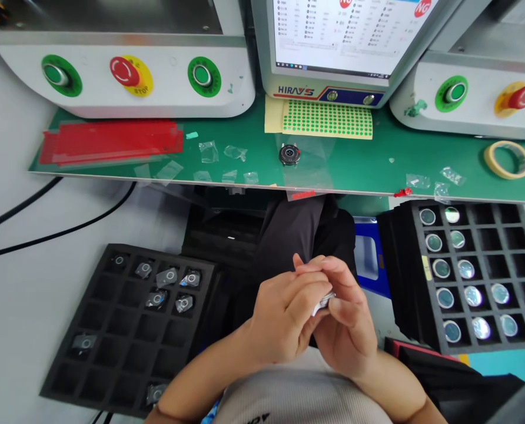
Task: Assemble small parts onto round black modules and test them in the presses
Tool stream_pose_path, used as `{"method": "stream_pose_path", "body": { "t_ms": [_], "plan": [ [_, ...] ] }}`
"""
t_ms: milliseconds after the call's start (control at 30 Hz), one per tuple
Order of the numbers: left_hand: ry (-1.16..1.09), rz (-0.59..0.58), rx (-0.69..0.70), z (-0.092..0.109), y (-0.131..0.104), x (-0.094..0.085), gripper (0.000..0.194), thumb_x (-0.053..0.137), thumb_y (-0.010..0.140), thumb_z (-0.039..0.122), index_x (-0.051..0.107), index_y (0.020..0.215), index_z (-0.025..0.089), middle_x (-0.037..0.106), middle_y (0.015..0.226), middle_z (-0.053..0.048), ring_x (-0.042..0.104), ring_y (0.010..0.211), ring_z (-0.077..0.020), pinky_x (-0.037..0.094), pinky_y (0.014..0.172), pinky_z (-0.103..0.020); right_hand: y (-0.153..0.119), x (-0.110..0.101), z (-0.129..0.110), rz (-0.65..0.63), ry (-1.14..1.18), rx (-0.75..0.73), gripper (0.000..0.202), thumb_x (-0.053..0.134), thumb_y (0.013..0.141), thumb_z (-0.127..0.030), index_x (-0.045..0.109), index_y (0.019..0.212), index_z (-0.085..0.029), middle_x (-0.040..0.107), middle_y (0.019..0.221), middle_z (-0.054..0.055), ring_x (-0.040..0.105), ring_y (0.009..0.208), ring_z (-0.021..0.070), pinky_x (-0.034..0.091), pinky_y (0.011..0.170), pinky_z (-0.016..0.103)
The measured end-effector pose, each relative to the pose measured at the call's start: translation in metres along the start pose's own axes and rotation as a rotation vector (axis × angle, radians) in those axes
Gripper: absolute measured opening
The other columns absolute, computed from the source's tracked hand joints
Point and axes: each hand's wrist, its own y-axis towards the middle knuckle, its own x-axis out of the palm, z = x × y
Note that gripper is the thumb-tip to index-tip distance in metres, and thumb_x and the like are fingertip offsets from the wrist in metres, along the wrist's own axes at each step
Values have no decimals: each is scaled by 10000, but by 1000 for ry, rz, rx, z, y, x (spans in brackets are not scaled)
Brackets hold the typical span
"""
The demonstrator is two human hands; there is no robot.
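Observation:
Both hands meet above my lap, in front of my body. My left hand (284,315) is closed, its fingers curled over a small white piece (322,304) that looks like folded cloth or paper. My right hand (348,318) cups the same piece from the other side, with its thumb against the edge. Whatever else lies between the palms is hidden. Beyond the hands, a round black watch part (289,154) with a small red mark rests on clear film on the green bench (245,138).
Left: a black tray (106,321) with wrapped round parts. Right: a black tray (492,265) with round glass discs. On the bench are red strips (112,141), a green-dot sticker sheet (328,119) and a tape roll (507,159). Machines with buttons and a monitor (342,35) stand behind.

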Motion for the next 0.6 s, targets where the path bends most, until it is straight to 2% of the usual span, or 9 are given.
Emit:
{"method": "stream_pose_path", "body": {
  "t_ms": [67, 133, 200, 233, 300, 400, 500, 600],
  "plan": [
    [-237, -7, -158, 4, 2, 0, 177, 438, 986, 240, 570, 1075, 164, 703, 907, -78, 679, 773, -170, 559, 687, -268, 0, -7, -3, -52, -60, 2, 284, 606, 886, -341, 627, 1169, -331, 703, 1119, 19, 648, 1097, 204, 504, 1036, 411],
    [-658, -27, -445, 8, 5, 0, 175, 456, 994, 299, 580, 1002, 176, 661, 822, -36, 561, 541, -88, 465, 490, -191, 1, -14, -5, -114, -208, -79, 416, 653, 863, -361, 557, 1266, -324, 645, 1243, 47, 611, 1166, 228, 509, 1026, 423],
    [-1090, -50, -751, 12, 7, -2, 235, 502, 978, 387, 576, 931, 169, 608, 739, -6, 378, 410, -32, 285, 359, -148, 2, -21, -6, -166, -397, -278, 577, 699, 806, -292, 493, 1345, -286, 577, 1346, 81, 537, 1273, 272, 462, 1080, 479],
    [-1250, -56, -878, 13, 9, -3, 271, 538, 955, 428, 575, 912, 163, 592, 716, -4, 357, 410, -28, 246, 350, -141, 4, -25, -6, -201, -479, -389, 637, 707, 774, -227, 476, 1367, -261, 565, 1365, 94, 506, 1309, 293, 426, 1110, 515],
    [-1434, -57, -1051, 14, 10, -4, 320, 620, 897, 473, 586, 894, 155, 579, 683, -4, 421, 458, -44, 283, 384, -128, 9, -30, -4, -282, -562, -560, 721, 702, 720, -111, 457, 1390, -218, 588, 1350, 112, 505, 1320, 317, 410, 1121, 556],
    [-1536, -39, -1152, 13, 10, -7, 317, 685, 852, 461, 615, 881, 154, 596, 670, -5, 500, 507, -61, 361, 438, -119, 17, -36, 0, -377, -531, -656, 790, 743, 682, -54, 446, 1404, -176, 625, 1321, 125, 570, 1265, 323, 477, 1078, 542],
    [-1556, -43, -1176, 11, 9, -8, 318, 713, 827, 457, 626, 846, 152, 613, 648, -7, 524, 497, -69, 387, 438, -121, 24, -38, 2, -402, -466, -706, 748, 766, 722, -90, 461, 1401, -164, 646, 1321, 105, 594, 1247, 296, 508, 1069, 500],
    [-1561, -97, -1164, 10, 11, -7, 393, 718, 802, 523, 622, 808, 141, 630, 633, -22, 528, 473, -76, 391, 415, -130, 28, -36, 0, -402, -437, -767, 671, 771, 770, -159, 498, 1383, -151, 672, 1298, 88, 626, 1215, 252, 542, 1049, 436]
  ]
}}
